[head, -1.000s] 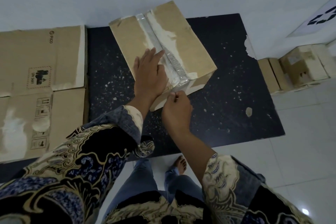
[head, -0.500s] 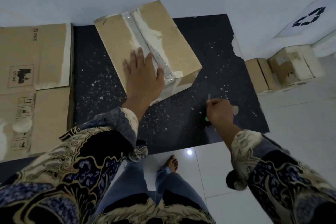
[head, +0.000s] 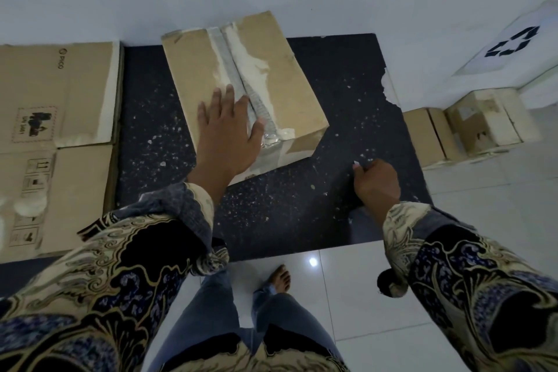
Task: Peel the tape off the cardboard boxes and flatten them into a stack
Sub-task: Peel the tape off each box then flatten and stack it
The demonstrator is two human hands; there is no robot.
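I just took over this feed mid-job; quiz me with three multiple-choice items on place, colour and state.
1. Where do the flattened boxes lie?
A left of the mat
B on the taped box
C by the foot

2. What colour is the mat?
A red
B black, speckled
C green

3. How is the left hand?
A fist in the air
B pinching tape
C flat on the taped box

Answers: 1 A, they border the mat's left edge; 2 B, dark with pale flecks; 3 C, straight fingers rest on its top.

The flattened cardboard (head: 57, 93) reads "PICO"; a white sheet (head: 510, 45) bears a recycling symbol.
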